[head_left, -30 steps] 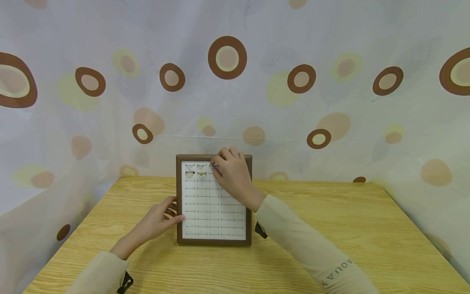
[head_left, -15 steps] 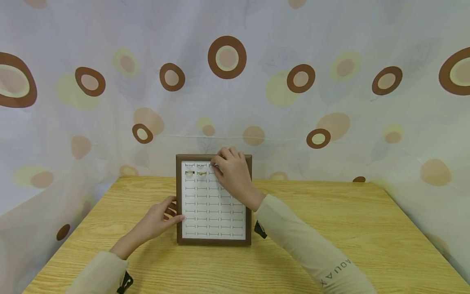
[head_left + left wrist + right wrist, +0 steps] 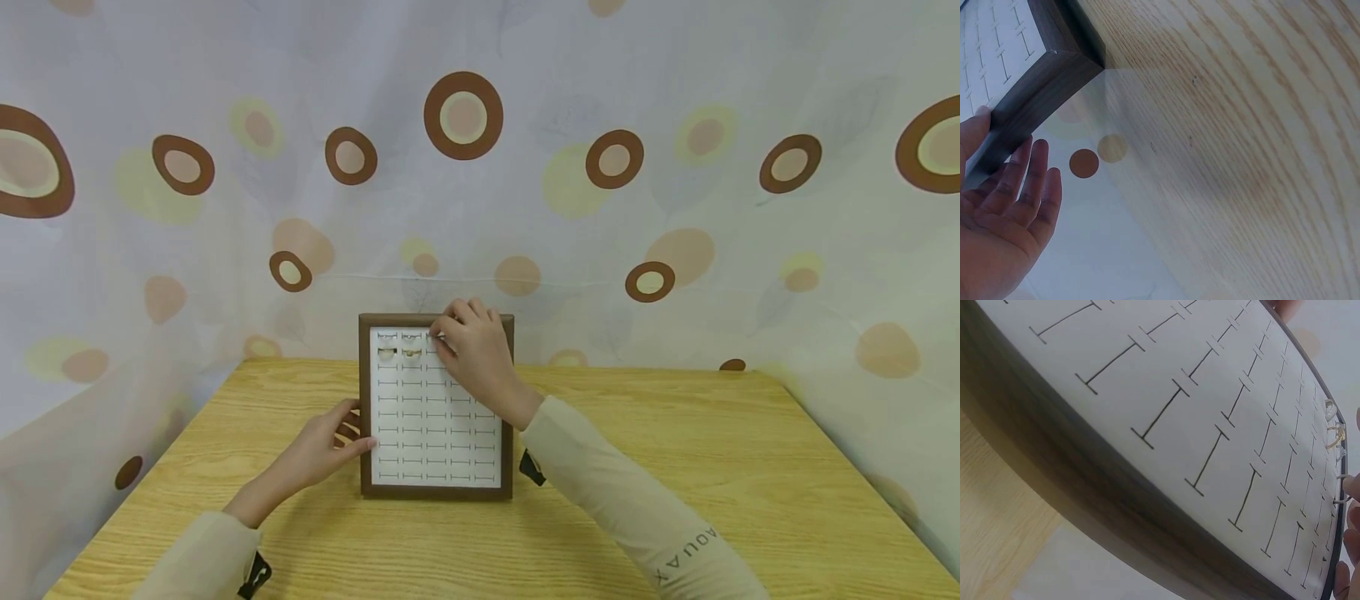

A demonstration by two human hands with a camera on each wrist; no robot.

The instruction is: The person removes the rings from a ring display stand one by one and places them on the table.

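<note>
1. Head view: I locate the ring board [image 3: 437,453], upright on the wooden table [image 3: 712,442]. Four mounted rings [image 3: 412,353] occupy the first two columns of the top two rows.
2. Head view: the right hand [image 3: 483,354] reaches across to the third slot of the top row, fingers bent, its back hiding neighbouring slots. I advise working by fingertip feel here.
3. Left wrist view: the left hand [image 3: 1007,219] is partly open, braced on the board's side: thumb on the front face, fingers extended against the frame's edge. I judge this brace adequate; match it to the right hand's push so that the board does not tip.
4. Right wrist view: the right fingertips appear nearly closed, pinching a silver ring [image 3: 1341,501] at the slot; the exact contact is cropped. I recommend aligning the band with the slit, pressing evenly and avoiding contact with adjacent rings.
</note>
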